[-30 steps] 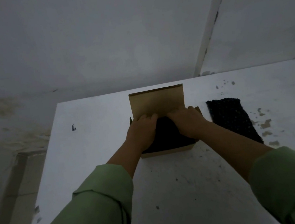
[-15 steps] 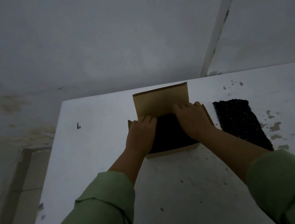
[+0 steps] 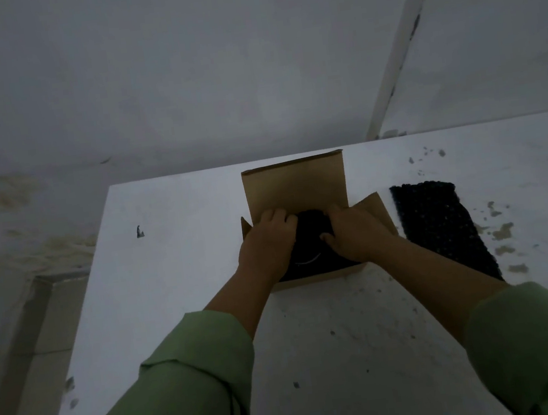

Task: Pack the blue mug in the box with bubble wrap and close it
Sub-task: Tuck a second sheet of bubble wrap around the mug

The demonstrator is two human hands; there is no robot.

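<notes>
Cardboard box (image 3: 297, 183) is sitting open on the white table (image 3: 181, 253), back flap standing up; inside, something dark and round is showing, a thin pale curve catching light. Left hand (image 3: 265, 246) and right hand (image 3: 355, 232) are both curling around it; spare dark bubble wrap (image 3: 440, 221) is lying just right of the box.

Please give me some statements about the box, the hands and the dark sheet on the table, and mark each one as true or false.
1. The cardboard box has its back flap standing up. True.
2. Both the left hand and the right hand are inside the box. True.
3. The dark bubble wrap sheet lies to the left of the box. False: it lies on the table to the right of the box.
4. The box is closed. False: it is open, with dark contents showing between the hands.
5. The person wears green sleeves. True.
</notes>
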